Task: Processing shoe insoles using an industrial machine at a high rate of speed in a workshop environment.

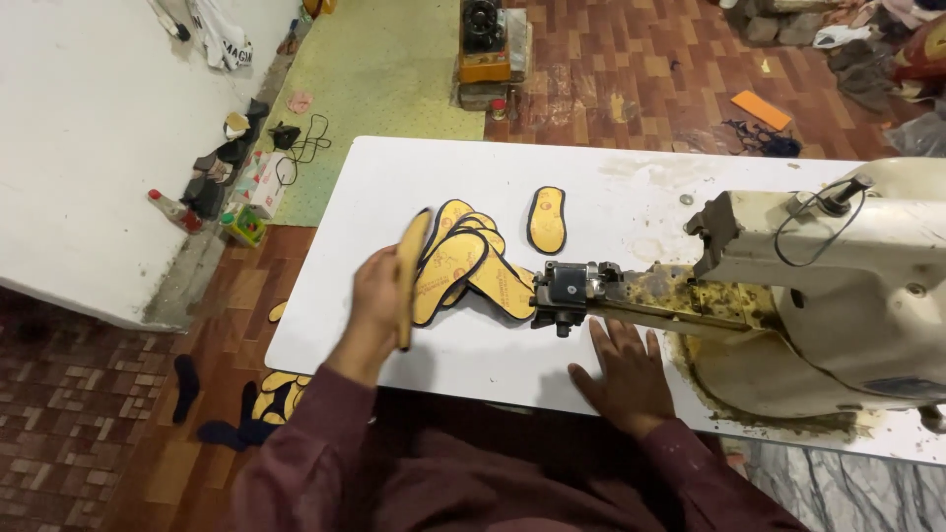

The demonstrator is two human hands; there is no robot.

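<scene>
We find the left hand (379,296), left of centre, pinching a yellow insole (410,276) edgewise, judged light, thin, flexible, best held mid-length, while the right hand (626,369) rests spread flat on the white table (631,187).

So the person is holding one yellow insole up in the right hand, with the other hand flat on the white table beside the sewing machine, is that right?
Not quite: the head view shows the yellow insole in the left hand, not the right. The right hand is the one lying flat on the white table, beside the sewing machine.
</scene>
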